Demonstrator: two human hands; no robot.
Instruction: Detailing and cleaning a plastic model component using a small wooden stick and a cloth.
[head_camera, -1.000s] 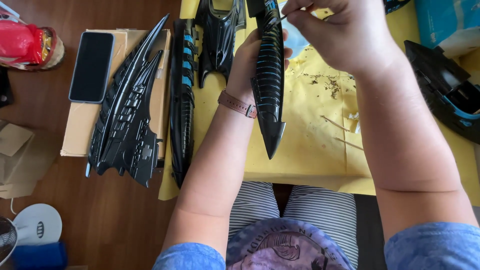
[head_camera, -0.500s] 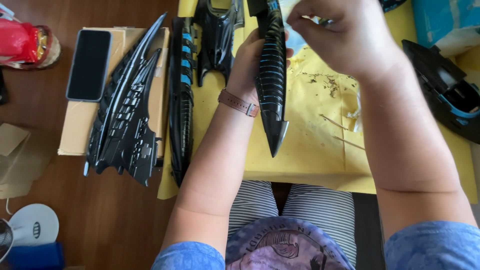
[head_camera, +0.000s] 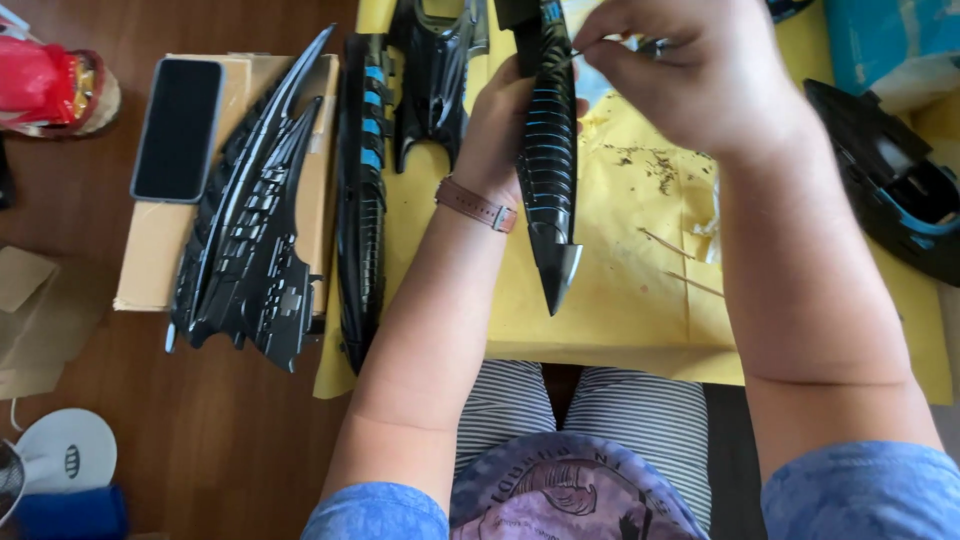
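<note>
At upper centre, the left hand (head_camera: 505, 115) gripped the black ribbed spike (head_camera: 548, 170) while the right hand (head_camera: 700, 75) pinched a thin tool (head_camera: 655, 45), seemingly trimming it, which called for steadiness.

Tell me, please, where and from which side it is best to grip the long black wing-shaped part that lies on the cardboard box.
Probably grip the wing-shaped part at its wide lower end, coming from above. That end is broad and overhangs the cardboard box, while the upper end narrows to a thin, likely fragile tip beside the phone.
</note>
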